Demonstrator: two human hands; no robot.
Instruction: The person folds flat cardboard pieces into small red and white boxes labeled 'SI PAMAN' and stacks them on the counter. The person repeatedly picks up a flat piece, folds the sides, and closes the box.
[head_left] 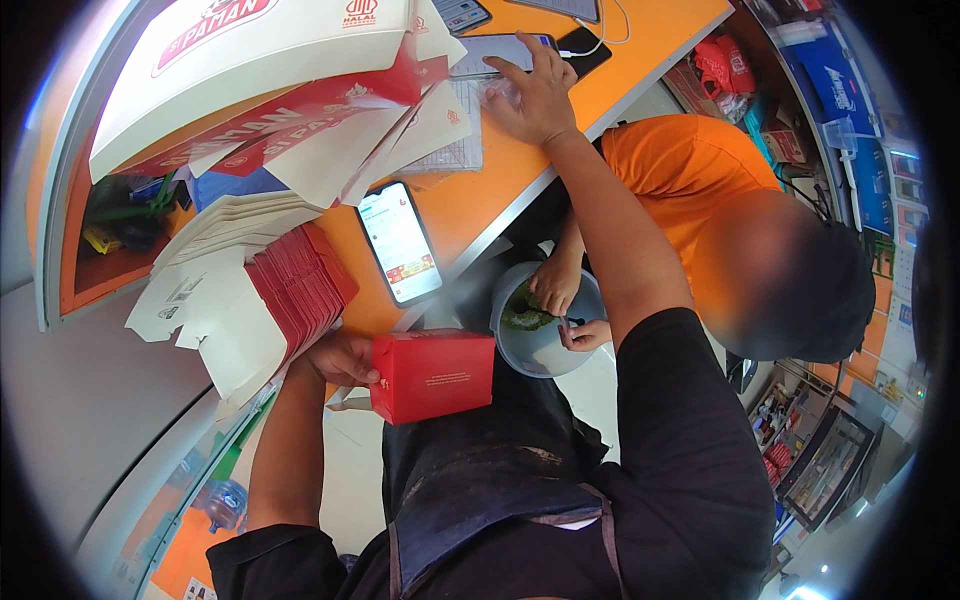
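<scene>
- Left hand (340, 358): grip closed on the red box (433, 375), held upright off the table (480, 195).
- Right hand (538, 95): grip wide, fingers spread flat on clear plastic bags (497, 92), pinning them.

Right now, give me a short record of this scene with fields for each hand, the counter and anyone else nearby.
left hand: holds a folded red box by its side
right hand: stretched out, palm down on a clear plastic bag on the orange counter
counter: phone with lit screen, stack of flat boxes
other person: orange shirt, hands in a grey bowl of greens
</scene>
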